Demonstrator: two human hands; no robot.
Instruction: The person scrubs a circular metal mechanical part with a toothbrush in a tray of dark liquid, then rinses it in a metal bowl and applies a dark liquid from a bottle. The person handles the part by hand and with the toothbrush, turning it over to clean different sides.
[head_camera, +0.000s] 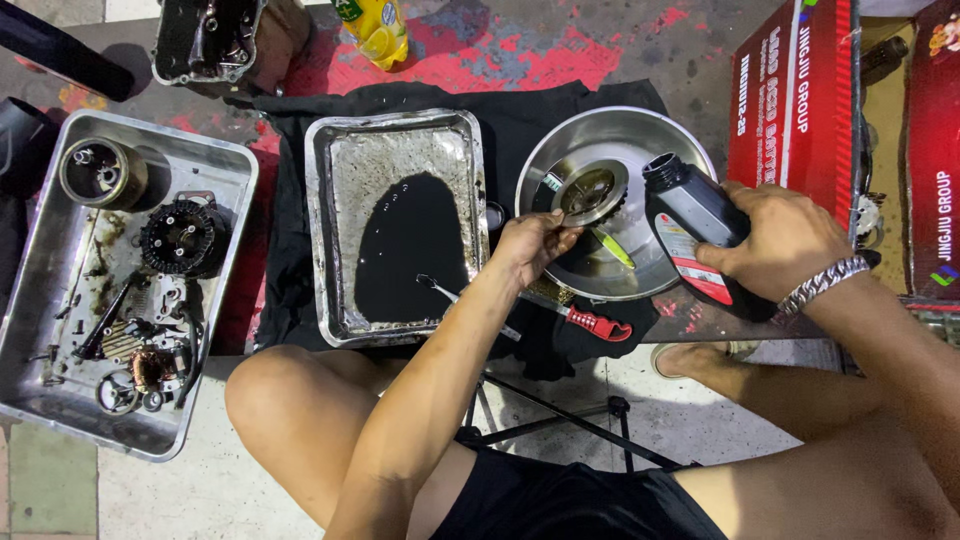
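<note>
My right hand (778, 240) grips a black plastic oil bottle (692, 215) with a red and white label, tilted with its open neck over a round steel bowl (640, 130). Inside the bowl lies a round metal toothed disc (590, 190). My left hand (530, 245) reaches over the bowl's near rim and pinches the disc's edge. A thin green stick (612, 247) lies in the bowl beside the disc.
A steel tray (330, 230) holding a pool of black oil sits on a dark cloth at centre. A larger tray (215, 300) of dirty engine parts lies at left. A red-handled tool (598, 323) lies near the bowl. Red cartons (790, 90) stand at right, a yellow bottle (375, 30) behind.
</note>
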